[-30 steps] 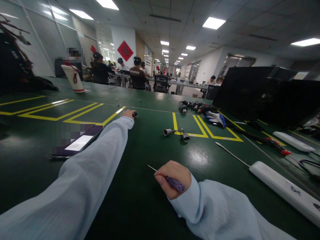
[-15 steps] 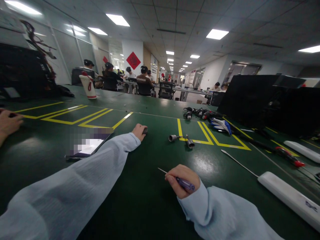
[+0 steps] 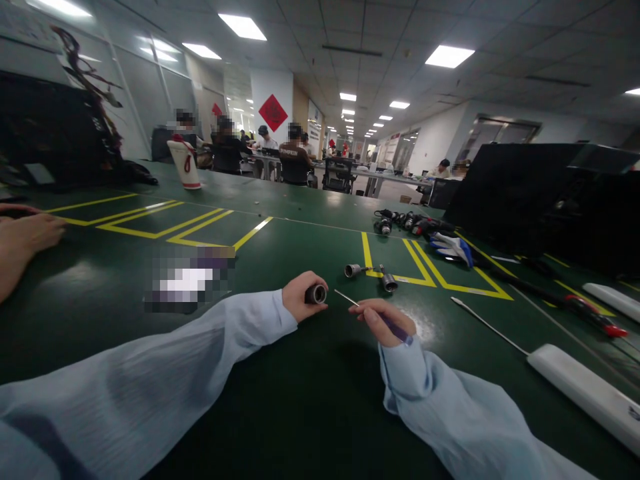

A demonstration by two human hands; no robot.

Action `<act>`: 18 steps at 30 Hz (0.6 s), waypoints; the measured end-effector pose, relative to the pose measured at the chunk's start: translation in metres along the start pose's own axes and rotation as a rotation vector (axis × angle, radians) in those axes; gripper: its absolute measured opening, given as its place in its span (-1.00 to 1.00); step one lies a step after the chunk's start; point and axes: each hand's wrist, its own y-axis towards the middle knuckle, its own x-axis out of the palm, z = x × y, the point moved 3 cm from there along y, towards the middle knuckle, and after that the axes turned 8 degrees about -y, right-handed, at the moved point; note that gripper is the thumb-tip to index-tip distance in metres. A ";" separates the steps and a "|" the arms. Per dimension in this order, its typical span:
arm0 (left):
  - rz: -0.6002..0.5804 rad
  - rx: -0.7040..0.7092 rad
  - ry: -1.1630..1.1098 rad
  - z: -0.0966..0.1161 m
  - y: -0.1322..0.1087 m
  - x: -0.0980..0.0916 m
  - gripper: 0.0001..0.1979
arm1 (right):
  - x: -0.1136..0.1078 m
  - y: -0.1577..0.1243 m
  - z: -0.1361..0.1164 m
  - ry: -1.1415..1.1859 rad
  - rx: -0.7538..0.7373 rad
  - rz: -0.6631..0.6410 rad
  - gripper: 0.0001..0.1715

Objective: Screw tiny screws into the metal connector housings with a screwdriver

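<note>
Near the middle of the green table, my left hand is closed round a dark cylindrical metal part, its round open end turned toward me. Just right of it, my right hand grips a screwdriver with a purple handle. The thin shaft points left toward the cylinder, with a small gap between tip and part. Beyond my right hand lie two metal connectors, one on the left and one on the right, beside yellow tape.
A blurred phone-like device lies left. Another person's hand is at the left edge. Farther back stand a cup, a pile of connectors and a glove. A white power strip lies right.
My left hand has come nearer and turned, showing the cylinder's open end. My right hand has moved up and right, bringing the screwdriver tip close to the cylinder. The view has shifted slightly.
</note>
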 end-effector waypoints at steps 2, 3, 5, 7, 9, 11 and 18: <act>-0.001 -0.005 0.042 -0.001 0.002 0.000 -0.75 | 0.005 0.007 0.004 0.017 0.013 0.001 -0.76; -0.003 -0.019 0.059 -0.002 0.003 0.000 -0.74 | 0.007 0.010 0.005 0.031 0.011 -0.006 -0.73; -0.006 -0.055 0.069 -0.003 0.005 0.001 -0.73 | 0.011 0.016 0.006 0.064 -0.016 -0.026 -0.67; -0.016 -0.083 0.053 -0.002 0.006 0.001 -0.73 | 0.015 0.020 0.006 0.084 -0.063 -0.049 -0.64; -0.025 -0.100 0.035 0.000 0.007 0.002 -0.73 | 0.017 0.021 0.006 0.081 -0.116 -0.072 -0.65; -0.038 -0.107 0.023 0.003 0.007 0.003 -0.74 | 0.019 0.021 0.005 0.051 -0.161 -0.093 -0.66; -0.099 -0.062 0.043 0.007 0.007 0.005 -0.83 | 0.025 0.017 -0.002 -0.153 -0.206 -0.127 -0.71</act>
